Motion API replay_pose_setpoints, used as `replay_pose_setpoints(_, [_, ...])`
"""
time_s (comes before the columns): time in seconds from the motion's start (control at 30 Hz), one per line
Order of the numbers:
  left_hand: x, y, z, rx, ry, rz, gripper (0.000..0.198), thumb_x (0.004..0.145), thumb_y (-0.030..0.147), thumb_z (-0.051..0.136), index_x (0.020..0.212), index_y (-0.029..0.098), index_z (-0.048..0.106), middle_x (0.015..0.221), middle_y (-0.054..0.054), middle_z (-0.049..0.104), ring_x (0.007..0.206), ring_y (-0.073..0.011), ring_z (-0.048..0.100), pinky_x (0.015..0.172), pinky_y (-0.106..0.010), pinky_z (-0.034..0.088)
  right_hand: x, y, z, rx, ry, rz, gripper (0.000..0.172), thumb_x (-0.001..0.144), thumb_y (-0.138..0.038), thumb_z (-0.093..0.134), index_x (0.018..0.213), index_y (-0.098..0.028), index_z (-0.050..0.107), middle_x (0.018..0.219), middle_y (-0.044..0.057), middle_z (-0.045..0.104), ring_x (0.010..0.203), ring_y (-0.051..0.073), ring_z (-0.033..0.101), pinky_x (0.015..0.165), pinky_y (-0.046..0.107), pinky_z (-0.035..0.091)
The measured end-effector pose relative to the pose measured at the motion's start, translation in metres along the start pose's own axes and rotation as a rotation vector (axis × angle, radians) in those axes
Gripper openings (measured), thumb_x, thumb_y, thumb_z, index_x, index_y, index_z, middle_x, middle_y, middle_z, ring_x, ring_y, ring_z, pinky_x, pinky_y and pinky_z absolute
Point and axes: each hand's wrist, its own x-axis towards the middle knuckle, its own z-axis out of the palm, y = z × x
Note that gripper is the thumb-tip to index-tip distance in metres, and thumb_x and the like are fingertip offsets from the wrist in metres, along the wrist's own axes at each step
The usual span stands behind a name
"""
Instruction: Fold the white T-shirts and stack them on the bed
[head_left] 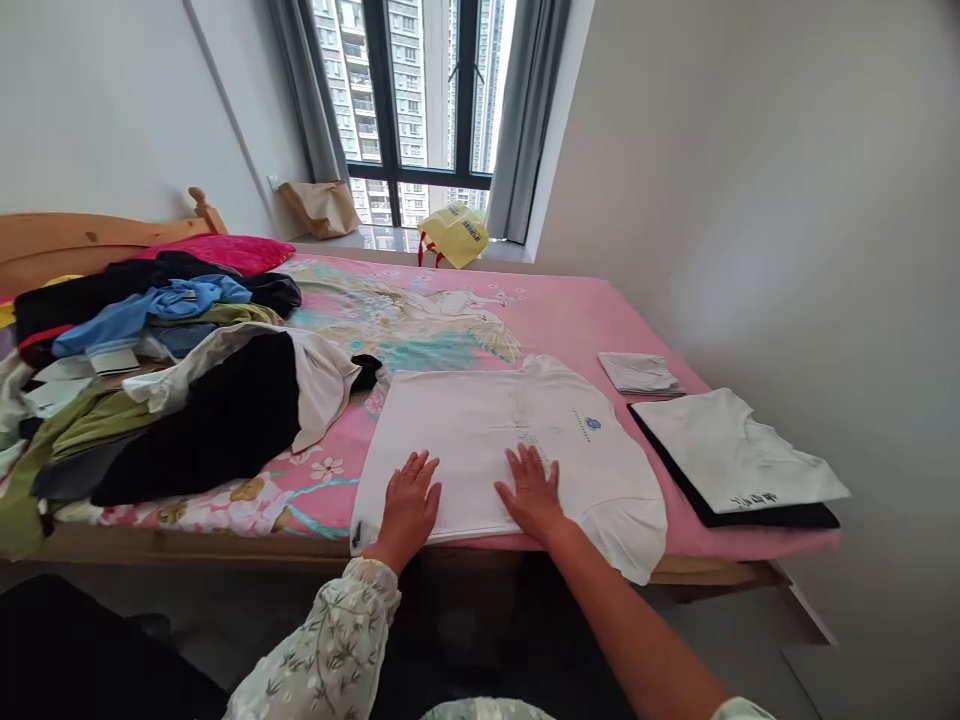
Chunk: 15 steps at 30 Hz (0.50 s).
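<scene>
A white T-shirt with a small blue logo lies spread flat at the bed's front edge, its collar and sleeves toward the right. My left hand rests on the shirt near its hem end, fingers stretched out. Flat on the middle of the shirt, my right hand has its fingers spread. Neither hand grips anything. One sleeve of the shirt hangs slightly over the bed's edge.
A heap of mixed clothes covers the bed's left side. Folded white and black shirts and a small folded grey cloth lie at right. A yellow bag and a brown paper bag sit by the window.
</scene>
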Motion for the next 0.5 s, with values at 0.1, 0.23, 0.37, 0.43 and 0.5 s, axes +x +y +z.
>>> replay_pose_setpoints(0.1, [0.0, -0.005, 0.016, 0.21, -0.185, 0.02, 0.056, 0.084, 0.047, 0.042, 0.135, 0.026, 0.042, 0.148, -0.007, 0.031, 0.138, -0.0273, 0.021, 0.11, -0.054, 0.002, -0.007, 0.026, 0.013, 0.015, -0.094, -0.032, 0.069, 0.087, -0.062, 0.026, 0.146, -0.026, 0.016, 0.153, 0.003, 0.007, 0.14, 0.025, 0.002, 0.107, 0.055, -0.009])
replay_pose_setpoints(0.23, [-0.031, -0.072, 0.001, 0.443, -0.135, -0.13, 0.074, 0.08, 0.058, 0.036, 0.142, 0.017, 0.03, 0.152, -0.01, 0.02, 0.14, -0.0281, 0.011, 0.109, -0.054, -0.001, -0.045, 0.135, 0.011, -0.078, 0.032, 0.348, 0.07, 0.089, -0.06, 0.02, 0.146, -0.02, 0.016, 0.153, 0.007, 0.009, 0.139, 0.024, 0.004, 0.108, 0.054, -0.005])
replay_pose_setpoints(0.37, [-0.052, -0.117, -0.019, 0.484, -0.104, -0.146, 0.073, 0.083, 0.057, 0.023, 0.142, 0.014, 0.027, 0.15, -0.01, 0.026, 0.14, -0.0236, 0.012, 0.11, -0.051, 0.001, -0.08, 0.211, 0.006, -0.108, 0.138, 0.458, 0.064, 0.09, -0.055, 0.021, 0.144, -0.021, 0.021, 0.152, 0.006, 0.016, 0.139, 0.024, 0.009, 0.109, 0.053, 0.003])
replay_pose_setpoints(0.43, [-0.062, -0.119, -0.02, 0.47, -0.067, -0.12, 0.071, 0.083, 0.055, 0.023, 0.141, 0.015, 0.03, 0.149, -0.01, 0.028, 0.14, -0.0237, 0.014, 0.11, -0.051, 0.003, -0.09, 0.219, 0.009, -0.044, 0.234, 0.45, 0.063, 0.09, -0.052, 0.022, 0.142, -0.018, 0.025, 0.149, 0.009, 0.023, 0.137, 0.023, 0.016, 0.11, 0.049, 0.009])
replay_pose_setpoints(0.5, [-0.074, -0.114, -0.018, 0.454, -0.012, -0.077, 0.068, 0.082, 0.053, 0.028, 0.139, 0.016, 0.033, 0.148, -0.011, 0.029, 0.14, -0.0243, 0.014, 0.11, -0.051, 0.004, -0.098, 0.215, 0.016, 0.082, 0.408, 0.424, 0.063, 0.088, -0.052, 0.025, 0.138, -0.013, 0.031, 0.141, 0.014, 0.036, 0.131, 0.024, 0.029, 0.108, 0.045, 0.019])
